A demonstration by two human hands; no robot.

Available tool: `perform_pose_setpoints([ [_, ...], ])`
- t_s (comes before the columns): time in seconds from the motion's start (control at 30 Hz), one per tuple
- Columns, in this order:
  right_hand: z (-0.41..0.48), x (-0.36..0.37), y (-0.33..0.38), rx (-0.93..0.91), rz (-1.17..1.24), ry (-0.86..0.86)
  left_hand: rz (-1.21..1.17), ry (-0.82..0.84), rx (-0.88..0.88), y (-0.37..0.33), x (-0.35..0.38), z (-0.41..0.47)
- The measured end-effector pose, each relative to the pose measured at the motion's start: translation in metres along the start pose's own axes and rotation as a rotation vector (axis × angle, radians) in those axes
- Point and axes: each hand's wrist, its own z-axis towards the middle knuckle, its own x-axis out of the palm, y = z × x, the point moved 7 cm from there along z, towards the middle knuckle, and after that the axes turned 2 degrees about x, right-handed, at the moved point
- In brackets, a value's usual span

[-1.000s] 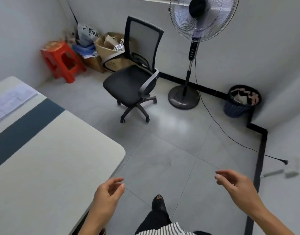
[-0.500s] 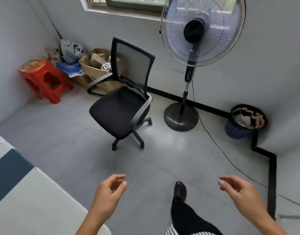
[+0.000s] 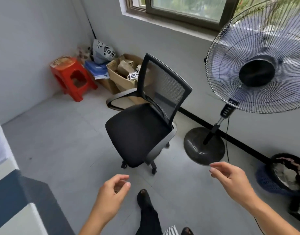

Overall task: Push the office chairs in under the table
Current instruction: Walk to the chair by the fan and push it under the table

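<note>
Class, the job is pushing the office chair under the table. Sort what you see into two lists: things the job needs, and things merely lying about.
Needed for the job:
office chair
table
left hand, open, empty
right hand, open, empty

Merely lying about:
standing fan
red stool
cardboard box
waste basket

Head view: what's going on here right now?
A person is facing a black mesh-backed office chair standing out on the grey floor, apart from the white table with a dark stripe at lower left. The left hand and right hand are open, reaching toward it, touching nothing. A standing pedestal fan stands right of the chair.
</note>
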Motion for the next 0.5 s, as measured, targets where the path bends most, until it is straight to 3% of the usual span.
perform_pose_setpoints([
  [0.27,0.128,0.033,0.087,0.028,0.001,-0.044,0.123,0.109,0.094,-0.057,-0.055,0.181],
  [0.5,0.224,0.019,0.154,-0.026,-0.086,-0.151,0.376,0.177,0.343,-0.156,-0.049,0.334],
])
